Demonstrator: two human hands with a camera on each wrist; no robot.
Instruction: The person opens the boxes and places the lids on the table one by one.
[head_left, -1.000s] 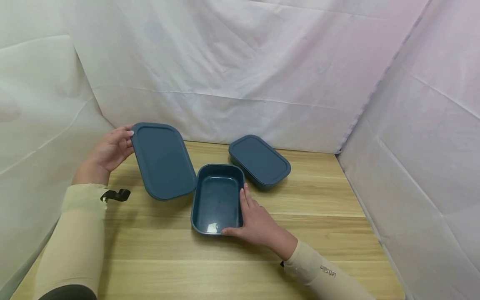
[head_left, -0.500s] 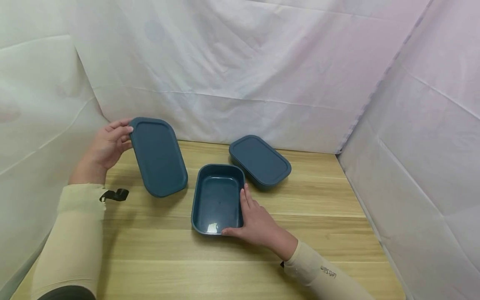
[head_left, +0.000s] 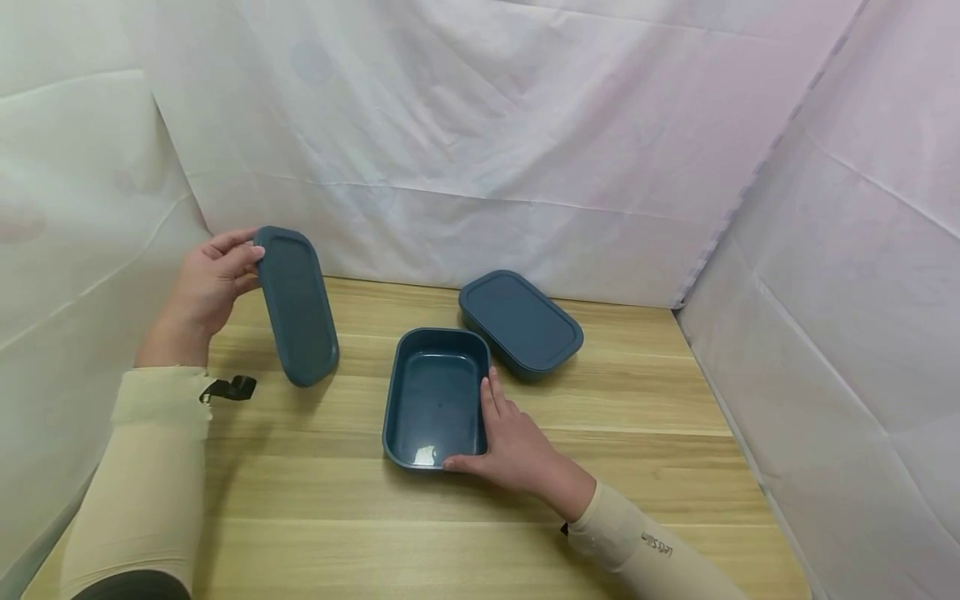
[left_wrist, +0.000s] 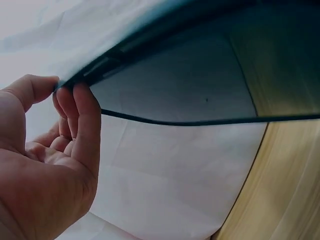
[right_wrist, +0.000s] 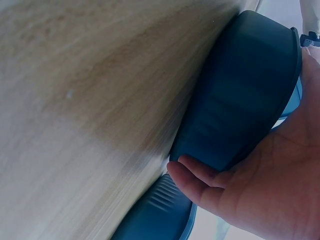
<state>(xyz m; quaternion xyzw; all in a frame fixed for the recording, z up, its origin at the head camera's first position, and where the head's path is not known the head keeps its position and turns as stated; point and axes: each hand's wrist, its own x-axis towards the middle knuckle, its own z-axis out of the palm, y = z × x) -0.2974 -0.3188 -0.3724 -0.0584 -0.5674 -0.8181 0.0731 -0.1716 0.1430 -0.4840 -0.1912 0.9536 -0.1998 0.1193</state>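
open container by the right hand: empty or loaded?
Empty. The head view shows the bare blue floor of the open container, lid off; the right hand rests against its side.

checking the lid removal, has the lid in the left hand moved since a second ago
Yes. The lid in the left hand has swung left and tipped up on edge, away from the open container, which stayed put on the table.
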